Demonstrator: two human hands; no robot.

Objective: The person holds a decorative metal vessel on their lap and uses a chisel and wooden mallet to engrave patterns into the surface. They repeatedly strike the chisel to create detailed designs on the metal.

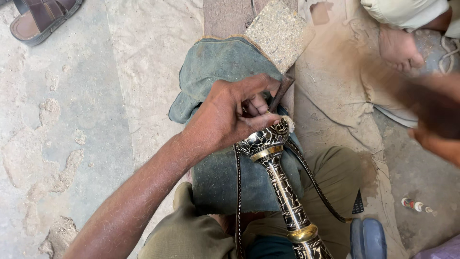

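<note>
Currently my left hand [225, 117] pinches chisel [280, 93] on engraved brass stem [282, 184]; blurred right hand [433, 120], grip unreadable, could mis-strike fingers.

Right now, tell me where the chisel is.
In the head view, the chisel is centre frame, pinched in the left hand, tip on the engraved vase, above the grey cloth.

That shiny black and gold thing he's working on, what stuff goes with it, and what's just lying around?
In use: engraved metal stem, thin chisel, left hand, blurred right hand, grey-green cloth pad.

Lying about: brown sandal, small tool on the floor, rope.
</note>
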